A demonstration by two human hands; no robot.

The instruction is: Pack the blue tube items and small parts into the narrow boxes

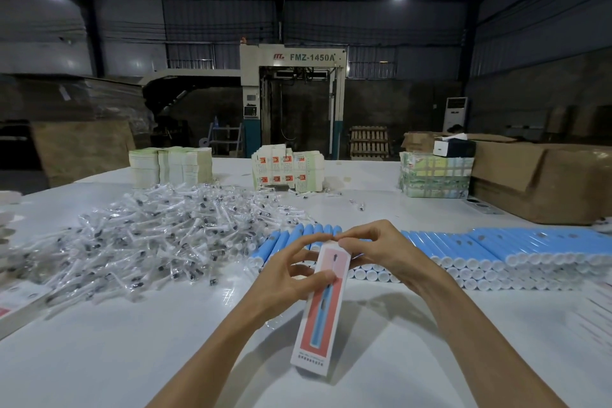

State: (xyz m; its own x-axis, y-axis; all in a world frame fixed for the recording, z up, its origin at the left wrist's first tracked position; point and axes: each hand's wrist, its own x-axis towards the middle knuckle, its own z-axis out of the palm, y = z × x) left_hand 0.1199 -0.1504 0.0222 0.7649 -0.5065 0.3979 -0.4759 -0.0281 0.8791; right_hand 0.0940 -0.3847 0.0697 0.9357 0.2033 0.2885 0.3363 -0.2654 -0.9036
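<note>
A narrow pink-and-white box [319, 318] with a blue tube pictured on its face is held above the white table [132, 358], its far end tilted away from me. My left hand [291, 272] grips the box around its upper half, thumb across the front. My right hand [377, 250] pinches the box's far end with its fingertips. Behind the hands lie stacked rows of blue tubes [496, 252] with white caps. A big heap of small bagged parts [159, 232] covers the table at the left.
Stacks of flat folded boxes [286, 170] and pale leaflets [170, 164] stand at the table's far side. A strapped bundle [435, 175] and a brown carton [543, 180] sit at the right. Flat boxes [16, 305] lie at the left edge.
</note>
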